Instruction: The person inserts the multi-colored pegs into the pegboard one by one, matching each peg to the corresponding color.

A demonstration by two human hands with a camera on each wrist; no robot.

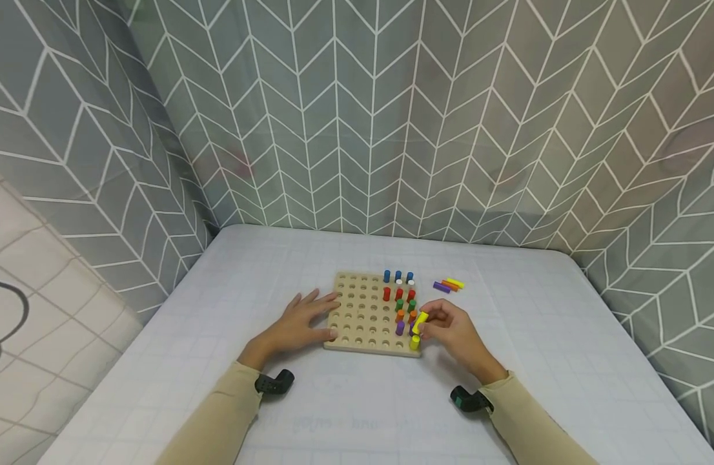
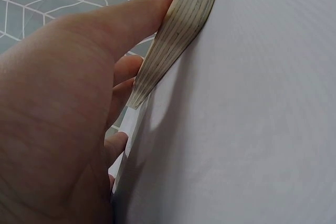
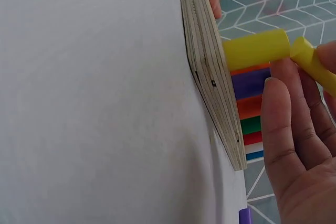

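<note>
A wooden pegboard [image 1: 363,313] with rows of round holes lies flat on the table. My left hand [image 1: 301,324] rests against its left side, fingers spread and fairly straight; the left wrist view has the thumb [image 2: 121,24] touching the board's edge. Over the front right corner, my right hand [image 1: 452,329] pinches a yellow peg [image 1: 420,321], held tilted. Just below it a second yellow peg [image 3: 257,48] stands in the corner hole. Behind stand purple [image 1: 400,328], orange [image 1: 400,316], green [image 1: 399,305], red [image 1: 387,294], white and blue [image 1: 387,276] pegs, row by row.
Loose purple [image 1: 441,287], orange and yellow [image 1: 456,283] pegs lie on the table past the board's right side. A white cloth [image 1: 345,400] covers the table. Patterned curtains [image 1: 368,129] hang behind and at the sides.
</note>
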